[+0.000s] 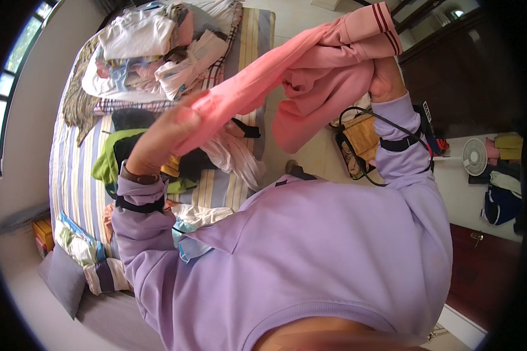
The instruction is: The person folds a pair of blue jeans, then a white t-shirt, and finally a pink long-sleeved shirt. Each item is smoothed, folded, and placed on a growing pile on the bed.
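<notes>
A pink garment [307, 66] with dark red stripes on its ribbed band stretches between my two hands. My left hand [171, 131] grips one end of it, above the bed, with the thumb on top of the cloth. At the striped end, my right hand [385, 81] holds the other side; most of its fingers are hidden behind the fabric. Loose folds of the garment hang down between the hands, over the floor beside the bed.
A heap of folded clothes [136, 39] lies on the striped bed [77, 175]. Nearer are a green and black garment [110, 151] and a pale crumpled cloth [237, 158]. An open container of clothes [360, 140] stands on the floor. A white fan [473, 156] is at right. A black cable [362, 171] runs by my right arm.
</notes>
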